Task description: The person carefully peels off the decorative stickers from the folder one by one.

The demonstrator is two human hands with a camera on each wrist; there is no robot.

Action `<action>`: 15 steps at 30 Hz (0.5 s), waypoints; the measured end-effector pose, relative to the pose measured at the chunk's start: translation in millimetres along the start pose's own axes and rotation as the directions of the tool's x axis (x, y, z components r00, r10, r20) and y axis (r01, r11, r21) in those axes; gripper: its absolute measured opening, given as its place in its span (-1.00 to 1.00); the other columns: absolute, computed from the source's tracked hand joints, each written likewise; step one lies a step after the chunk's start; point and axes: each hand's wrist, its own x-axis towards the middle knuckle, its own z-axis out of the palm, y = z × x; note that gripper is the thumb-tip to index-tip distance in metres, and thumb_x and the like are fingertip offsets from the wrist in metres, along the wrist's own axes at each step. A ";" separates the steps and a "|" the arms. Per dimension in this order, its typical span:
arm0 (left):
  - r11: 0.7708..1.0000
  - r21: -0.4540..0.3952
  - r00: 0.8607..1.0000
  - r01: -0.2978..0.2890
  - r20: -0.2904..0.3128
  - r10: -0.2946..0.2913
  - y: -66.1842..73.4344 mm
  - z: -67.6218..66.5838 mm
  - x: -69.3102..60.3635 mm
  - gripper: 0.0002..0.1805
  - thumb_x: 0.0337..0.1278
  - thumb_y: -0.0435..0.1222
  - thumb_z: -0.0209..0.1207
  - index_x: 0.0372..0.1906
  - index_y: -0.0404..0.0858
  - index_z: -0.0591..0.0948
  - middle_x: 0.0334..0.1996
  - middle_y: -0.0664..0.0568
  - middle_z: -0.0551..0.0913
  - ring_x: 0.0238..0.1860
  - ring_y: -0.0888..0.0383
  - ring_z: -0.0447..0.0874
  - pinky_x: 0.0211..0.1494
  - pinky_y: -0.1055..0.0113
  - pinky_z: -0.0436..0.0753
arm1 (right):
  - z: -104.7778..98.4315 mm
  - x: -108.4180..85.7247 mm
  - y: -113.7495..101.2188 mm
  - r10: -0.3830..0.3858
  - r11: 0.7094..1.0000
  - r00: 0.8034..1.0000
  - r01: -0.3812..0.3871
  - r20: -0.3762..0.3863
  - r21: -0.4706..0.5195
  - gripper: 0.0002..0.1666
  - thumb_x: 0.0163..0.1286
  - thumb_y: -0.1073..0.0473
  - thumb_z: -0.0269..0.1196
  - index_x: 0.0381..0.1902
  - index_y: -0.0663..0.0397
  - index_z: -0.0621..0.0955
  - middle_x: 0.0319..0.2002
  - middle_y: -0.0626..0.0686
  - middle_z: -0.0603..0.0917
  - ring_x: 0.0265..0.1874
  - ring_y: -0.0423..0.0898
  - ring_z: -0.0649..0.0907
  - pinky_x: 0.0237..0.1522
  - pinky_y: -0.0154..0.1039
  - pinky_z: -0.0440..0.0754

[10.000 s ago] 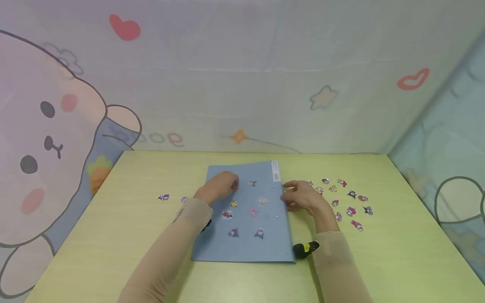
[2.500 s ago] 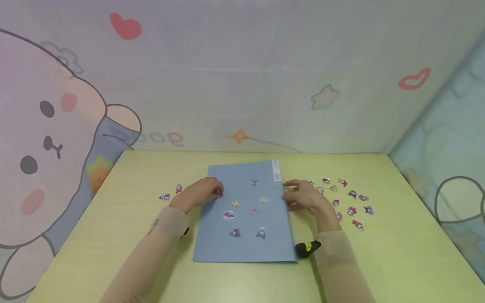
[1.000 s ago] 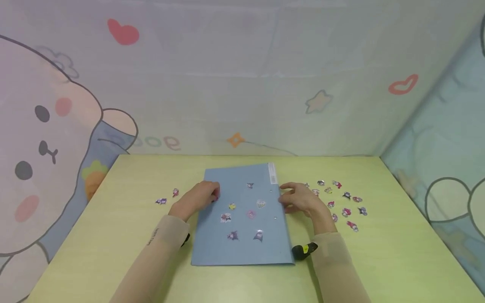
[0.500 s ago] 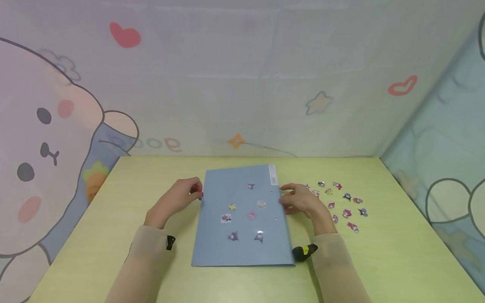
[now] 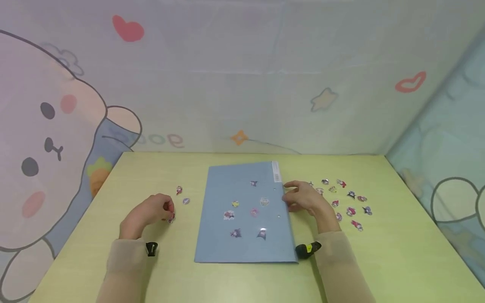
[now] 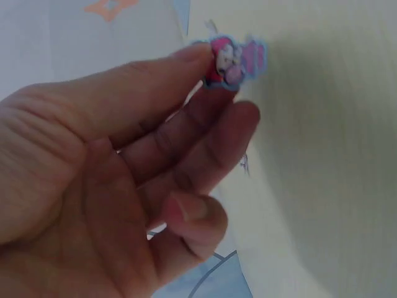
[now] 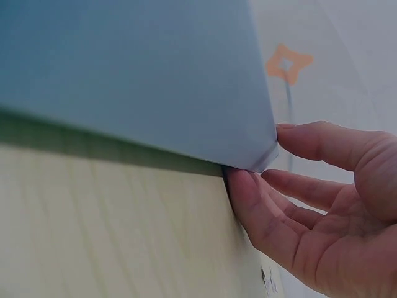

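Note:
In the head view my left hand is above the table, left of the folder, pinching a small sticker between thumb and finger. The left wrist view shows it as a red and pink cartoon-character sticker with a pale blue edge. A blue folder lies in the middle, with several cartoon stickers on its cover and a white label at the upper right. My right hand holds the folder's right edge. Up close, the fingertips of that hand lie around the folder's edge.
Two loose stickers, a red one and a pale purple one, lie beside my left hand. Several more stickers are scattered right of the folder. A patterned cloth hangs behind the pale yellow table.
My left hand has moved left from the folder out over the table, carrying the sticker. The loose purple sticker seen there before is out of sight. My right hand stays at the folder's edge.

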 end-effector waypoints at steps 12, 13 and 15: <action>0.988 0.139 0.998 0.064 -0.029 -0.060 2.7 7.7 0.6 -0.85 0.15 -0.43 0.28 -0.44 -0.23 0.54 -0.49 0.03 0.49 -0.44 0.09 0.41 -0.39 0.27 0.40 | -0.4 -0.8 -2.8 0.004 1.000 1.000 -0.004 -0.001 -0.001 -0.29 0.31 0.33 0.26 0.37 0.32 0.29 0.02 0.33 0.55 -0.24 0.05 0.67 -0.16 -0.08 0.68; 0.987 0.146 0.997 0.068 -0.038 -0.063 2.6 7.9 1.0 -0.86 0.15 -0.44 0.27 -0.43 -0.23 0.54 -0.49 0.03 0.49 -0.44 0.09 0.41 -0.40 0.27 0.40 | -0.4 -0.8 -2.6 0.006 1.000 1.000 -0.006 -0.001 0.002 -0.29 0.31 0.33 0.26 0.37 0.32 0.29 0.02 0.33 0.54 -0.24 0.05 0.67 -0.16 -0.08 0.68; 0.983 0.165 0.996 0.075 -0.054 -0.067 2.5 8.5 1.7 -0.87 0.14 -0.47 0.23 -0.42 -0.22 0.55 -0.49 0.02 0.49 -0.45 0.08 0.41 -0.41 0.26 0.39 | -0.4 -1.0 -2.0 0.011 1.000 1.000 -0.011 0.003 0.012 -0.29 0.32 0.34 0.26 0.37 0.32 0.28 0.03 0.33 0.54 -0.24 0.05 0.67 -0.16 -0.08 0.68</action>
